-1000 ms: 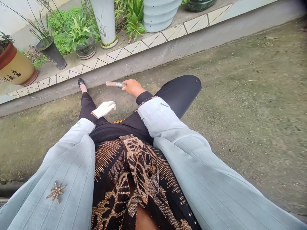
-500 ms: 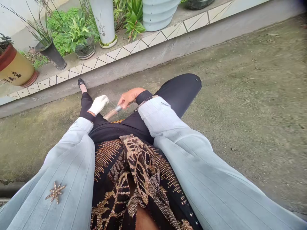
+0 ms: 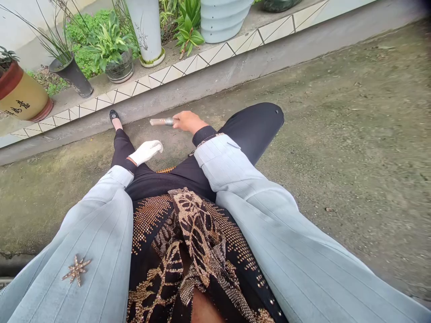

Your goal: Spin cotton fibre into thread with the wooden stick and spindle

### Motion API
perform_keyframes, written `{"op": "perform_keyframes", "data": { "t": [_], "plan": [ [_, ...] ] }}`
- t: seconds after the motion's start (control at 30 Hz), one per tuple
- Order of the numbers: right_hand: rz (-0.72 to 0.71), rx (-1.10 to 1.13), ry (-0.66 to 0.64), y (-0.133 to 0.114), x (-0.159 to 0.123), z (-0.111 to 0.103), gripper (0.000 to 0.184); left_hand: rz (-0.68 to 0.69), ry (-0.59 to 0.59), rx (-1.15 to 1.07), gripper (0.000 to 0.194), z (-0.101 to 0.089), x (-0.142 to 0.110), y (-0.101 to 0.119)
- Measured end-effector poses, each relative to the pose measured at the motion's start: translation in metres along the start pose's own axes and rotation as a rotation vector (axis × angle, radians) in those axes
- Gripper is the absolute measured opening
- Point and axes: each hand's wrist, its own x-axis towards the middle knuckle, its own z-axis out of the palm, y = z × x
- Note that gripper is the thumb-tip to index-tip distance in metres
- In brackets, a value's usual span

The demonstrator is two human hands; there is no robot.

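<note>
My right hand [image 3: 186,121] is bare and closed around one end of a short, pale brown stick [image 3: 157,121]. Silvery thread [image 3: 169,121] is wound round the stick just beside my fingers. The stick's free end points left, nearly level, above the ground. Lower and to the left, my left hand [image 3: 146,152] wears a white glove. Its fingers are curled together in a pinch near my knee, apart from the stick. The strand between the two hands is too fine to make out at this moment.
A tiled ledge [image 3: 198,64] runs across the top, bearing a yellow-and-red pot [image 3: 27,96], a dark pot [image 3: 76,78], a tall white pot [image 3: 145,31] and a ribbed pot [image 3: 225,20]. Concrete ground [image 3: 336,148] lies around my black-trousered legs [image 3: 252,130].
My right hand has lifted the stick up and away and turned it from slanted to nearly level. My gloved left hand has shifted slightly right and down. The strand visible earlier no longer shows.
</note>
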Motion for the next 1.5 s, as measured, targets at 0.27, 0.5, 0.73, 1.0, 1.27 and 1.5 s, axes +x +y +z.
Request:
{"op": "perform_keyframes", "data": {
  "t": [0.27, 0.5, 0.73, 1.0, 1.27, 1.5],
  "plan": [
    [-0.141, -0.049, -0.860, 0.000, -0.002, 0.021, 0.034, 0.002, 0.190, 0.122, 0.023, -0.023, 0.004, -0.004],
    [-0.367, 0.361, -0.881, 0.004, -0.007, 0.002, 0.048, -0.127, 0.223, -0.025, 0.028, -0.019, 0.007, -0.004],
    [-0.342, 0.704, -0.236, 0.000, -0.016, -0.012, 0.029, -0.155, 0.114, -0.231, 0.045, -0.006, 0.000, -0.009],
    [-0.011, -0.094, -0.128, -0.007, -0.004, 0.008, 0.028, 0.002, -0.119, -0.003, 0.033, 0.001, 0.000, 0.000],
    [-0.164, 0.020, -0.928, -0.007, -0.009, 0.020, 0.036, -0.056, 0.129, 0.050, 0.025, -0.019, 0.004, -0.004],
    [-0.328, 0.269, -0.799, -0.005, -0.014, -0.003, 0.044, -0.224, 0.200, -0.118, 0.028, -0.011, 0.008, -0.013]
  ]
}}
